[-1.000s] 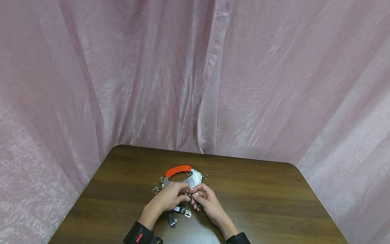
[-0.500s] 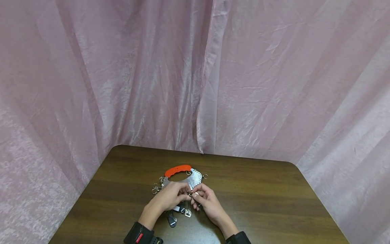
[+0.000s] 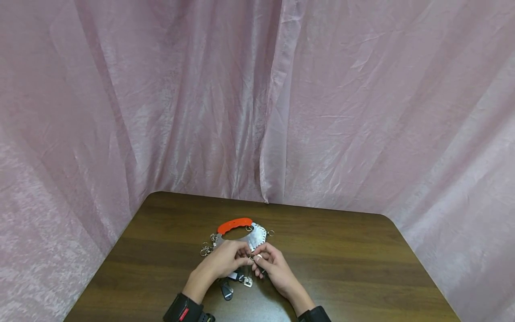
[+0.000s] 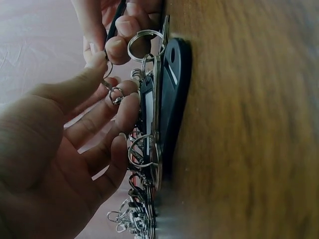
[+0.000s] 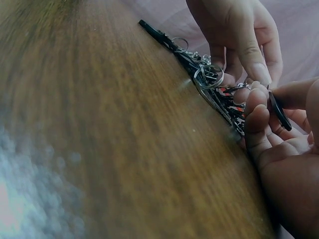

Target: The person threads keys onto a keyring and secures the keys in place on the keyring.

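Observation:
My left hand (image 3: 225, 259) pinches a small metal ring and chain (image 4: 115, 94) between thumb and fingers. Tip to tip with it, my right hand (image 3: 277, 270) grips a thin black piece (image 5: 279, 112), seen edge-on, at the ring's other end; its kind cannot be told. Just beyond both hands lies a silver plate (image 3: 258, 236) with a notched edge and an orange handle (image 3: 234, 224). Below the left hand, a black teardrop-shaped key fob (image 3: 227, 292) and a metal buckle-like piece (image 3: 247, 281) rest on the table, partly covered by the hand.
Several split rings and clasps (image 3: 207, 249) hang off the plate's left side, and one more ring (image 3: 271, 233) sticks out at its right. All lie on a brown wooden table (image 3: 342, 259) with rounded far corners. A pink curtain (image 3: 342, 112) hangs behind it.
Very little differs. The left thumb and fingers shift slightly at the small ring, while both hands, the plate and the fob stay in place.

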{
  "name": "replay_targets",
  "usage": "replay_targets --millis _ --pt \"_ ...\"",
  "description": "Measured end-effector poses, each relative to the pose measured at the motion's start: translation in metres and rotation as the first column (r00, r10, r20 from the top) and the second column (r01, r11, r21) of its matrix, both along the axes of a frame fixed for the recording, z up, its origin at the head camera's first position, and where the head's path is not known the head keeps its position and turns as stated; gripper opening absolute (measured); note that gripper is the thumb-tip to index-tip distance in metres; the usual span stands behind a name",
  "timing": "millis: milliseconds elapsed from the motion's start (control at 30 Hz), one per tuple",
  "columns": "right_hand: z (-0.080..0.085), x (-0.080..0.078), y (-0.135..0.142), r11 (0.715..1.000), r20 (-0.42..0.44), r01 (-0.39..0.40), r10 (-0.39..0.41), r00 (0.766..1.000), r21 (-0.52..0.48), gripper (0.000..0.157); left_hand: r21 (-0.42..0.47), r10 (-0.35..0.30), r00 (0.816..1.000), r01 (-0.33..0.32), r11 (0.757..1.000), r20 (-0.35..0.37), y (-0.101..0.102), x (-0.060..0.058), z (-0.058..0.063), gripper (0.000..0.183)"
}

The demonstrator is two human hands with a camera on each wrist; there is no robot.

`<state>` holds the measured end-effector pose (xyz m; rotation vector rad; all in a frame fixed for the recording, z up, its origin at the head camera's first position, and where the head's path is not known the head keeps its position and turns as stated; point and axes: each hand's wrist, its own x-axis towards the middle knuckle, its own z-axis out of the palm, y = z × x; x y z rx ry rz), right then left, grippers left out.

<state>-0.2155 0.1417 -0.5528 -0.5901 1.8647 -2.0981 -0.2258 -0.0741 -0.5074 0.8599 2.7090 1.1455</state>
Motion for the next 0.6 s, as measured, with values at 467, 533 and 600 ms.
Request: replay_targets --millis 467,533,600 --pt "0.002 -0.0001 0.0002 1.0 0.002 0.0 0.0 1.0 0.005 0.025 0.005 -0.012 1.0 0.012 1.0 -0.007 0.0 -0.0006 -0.0016 0.016" --pt "0.0018 -0.0003 0.0002 1.0 -0.004 -0.003 0.003 1.0 0.005 0.026 0.005 -0.011 1.0 0.012 1.0 -0.013 0.0003 -0.0009 -0.0016 0.016" --pt "0.0018 -0.0005 0.0004 1.0 -0.013 -0.008 0.008 1.0 0.005 0.026 0.005 -0.01 1.0 0.01 1.0 -0.018 0.0003 -0.001 -0.0014 0.017"
